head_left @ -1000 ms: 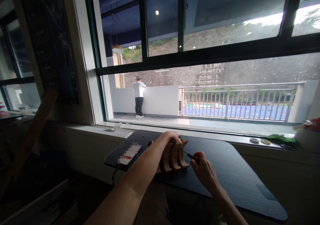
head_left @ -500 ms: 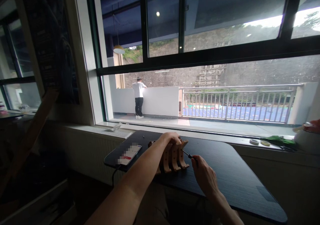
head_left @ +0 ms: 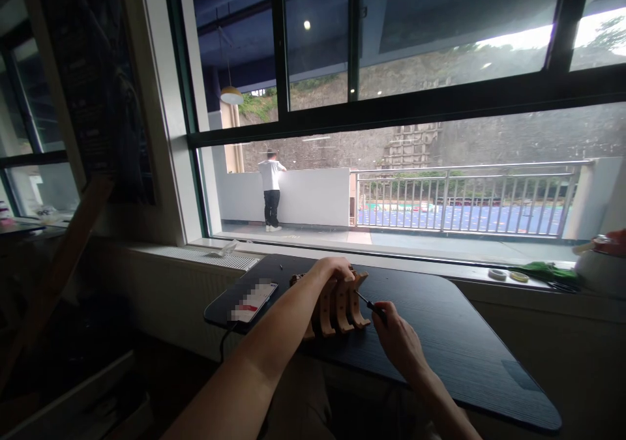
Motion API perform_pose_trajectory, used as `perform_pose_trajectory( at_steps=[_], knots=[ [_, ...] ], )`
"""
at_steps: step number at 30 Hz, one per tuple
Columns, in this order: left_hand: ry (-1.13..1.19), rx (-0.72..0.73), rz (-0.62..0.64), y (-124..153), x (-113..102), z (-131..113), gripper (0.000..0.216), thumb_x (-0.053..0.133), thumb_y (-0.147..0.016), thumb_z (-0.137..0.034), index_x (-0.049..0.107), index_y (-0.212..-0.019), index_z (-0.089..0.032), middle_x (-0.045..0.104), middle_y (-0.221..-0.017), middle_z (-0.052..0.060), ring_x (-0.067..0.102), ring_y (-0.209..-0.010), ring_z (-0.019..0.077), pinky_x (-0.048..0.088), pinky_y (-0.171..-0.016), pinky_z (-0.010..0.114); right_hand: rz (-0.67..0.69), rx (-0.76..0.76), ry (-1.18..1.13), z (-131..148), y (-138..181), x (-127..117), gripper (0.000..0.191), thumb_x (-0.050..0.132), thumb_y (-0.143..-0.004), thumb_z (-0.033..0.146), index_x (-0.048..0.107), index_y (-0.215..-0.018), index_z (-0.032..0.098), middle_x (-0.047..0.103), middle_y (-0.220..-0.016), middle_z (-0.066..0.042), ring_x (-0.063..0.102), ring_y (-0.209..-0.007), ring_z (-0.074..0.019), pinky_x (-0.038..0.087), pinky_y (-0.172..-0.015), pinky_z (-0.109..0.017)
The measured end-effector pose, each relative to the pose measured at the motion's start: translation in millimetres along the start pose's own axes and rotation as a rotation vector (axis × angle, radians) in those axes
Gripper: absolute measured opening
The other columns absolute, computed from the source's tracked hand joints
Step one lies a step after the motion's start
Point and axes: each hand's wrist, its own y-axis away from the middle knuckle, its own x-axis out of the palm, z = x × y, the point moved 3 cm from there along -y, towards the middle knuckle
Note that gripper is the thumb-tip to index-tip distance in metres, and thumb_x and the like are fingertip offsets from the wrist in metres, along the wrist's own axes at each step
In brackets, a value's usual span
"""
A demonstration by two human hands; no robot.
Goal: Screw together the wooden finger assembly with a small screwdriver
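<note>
A brown wooden piece with several curved ribs (head_left: 343, 311) stands on the dark table (head_left: 440, 336) in front of me. My left hand (head_left: 338, 269) is closed over its top far edge, and my forearm hides its left part. In my right hand (head_left: 395, 330) is a thin tool with a black handle, which looks like a screwdriver (head_left: 375, 309). Its shaft points up and left, and the tip meets the rightmost rib or lies right beside it; I cannot tell which. The right fingers are wrapped round the handle.
A phone (head_left: 254, 302) with a lit screen lies at the table's left. Two tape rolls (head_left: 497, 275), a green cloth (head_left: 548, 272) and a white container (head_left: 599, 267) are on the windowsill. Outside the window a person (head_left: 271, 189) stands by a low wall.
My right hand has shifted slightly left and the tool's handle is a little more tilted. The left hand and the ribbed wooden piece stay nearly in place.
</note>
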Motion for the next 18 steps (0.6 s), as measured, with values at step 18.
perform_pose_trajectory(
  at_steps=[18],
  knots=[
    [0.021,-0.006,-0.02,-26.4,2.6,20.3,0.035,0.065,-0.066,-0.029,0.061,-0.1,-0.017,0.067,-0.089,0.004,0.064,-0.077,0.0227,0.052,-0.059,0.027,-0.109,-0.15,0.117,5.7,4.6,-1.3,0.024,0.036,-0.088,0.028,0.047,-0.109,0.023,0.067,-0.098,-0.004,0.065,-0.077,-0.0205,0.036,-0.057,-0.028]
  ],
)
